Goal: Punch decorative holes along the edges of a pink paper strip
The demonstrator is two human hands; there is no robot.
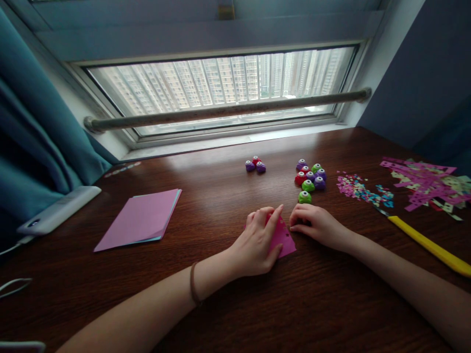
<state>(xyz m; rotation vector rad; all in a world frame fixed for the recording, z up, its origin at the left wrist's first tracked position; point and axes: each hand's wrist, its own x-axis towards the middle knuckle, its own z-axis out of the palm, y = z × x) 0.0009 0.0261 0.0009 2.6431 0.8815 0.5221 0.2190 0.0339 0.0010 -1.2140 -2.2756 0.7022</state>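
My left hand (257, 240) lies on a small pink sheet of paper (286, 245), its fingers apart and its thumb at the sheet's lower edge. Small punched holes show along the paper's right side. Just to the right, my right hand (318, 223) is closed, with thumb and forefinger drawn together close to the paper's edge. Whatever lies between those fingers, if anything, is hidden. Directly beyond the right hand stands a green craft punch (304, 197) with a white, eye-like top. Several more punches (311, 176) in purple, red and green cluster behind it.
Three punches (255, 165) stand farther back. At left lie pink and blue sheets (138, 220) and a white power bank (59, 211) with a cable. Punched confetti (364, 189), cut paper strips (427, 184) and a yellow utility knife (427, 242), blade showing, lie at right.
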